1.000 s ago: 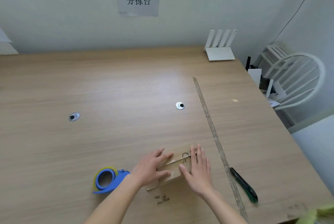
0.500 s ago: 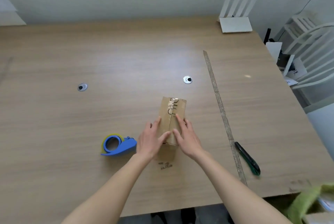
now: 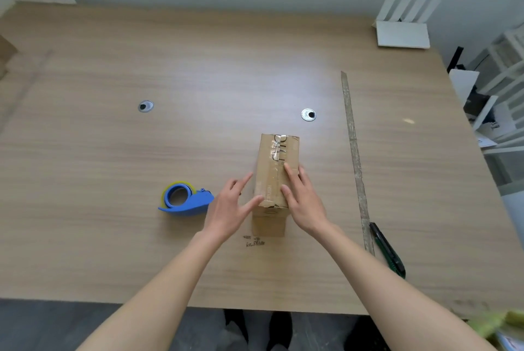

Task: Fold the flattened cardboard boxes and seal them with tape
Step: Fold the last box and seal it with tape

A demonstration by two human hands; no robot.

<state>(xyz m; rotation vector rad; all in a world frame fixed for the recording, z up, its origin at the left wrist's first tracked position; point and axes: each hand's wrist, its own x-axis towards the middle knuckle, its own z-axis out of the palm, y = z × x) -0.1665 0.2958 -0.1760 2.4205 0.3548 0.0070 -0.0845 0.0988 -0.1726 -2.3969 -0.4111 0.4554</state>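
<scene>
box (image 3: 276,169) standing near the table's (image 3: 113,251) front edge, middle | right hand (image 3: 304,200) pressing flat, straight fingers along the top seam | left hand (image 3: 229,206) spread loosely beside it, thumb touching | judgement: keep flaps pinned flush, then fetch dispenser (image 3: 184,199) on the left

Both forearms are bare from the lower frame edge up to the wrists, with no sleeve showing on either; the left hand (image 3: 231,210) wears no glove, ring, watch or band; the right hand (image 3: 303,203) is likewise uncovered and unadorned; the fingers (image 3: 292,177) are slim, with short nails as far as the blur allows; below the near edge of the tabletop, two dark shapes, apparently shoes (image 3: 256,329), show against grey floor, too dim to detail.
</scene>
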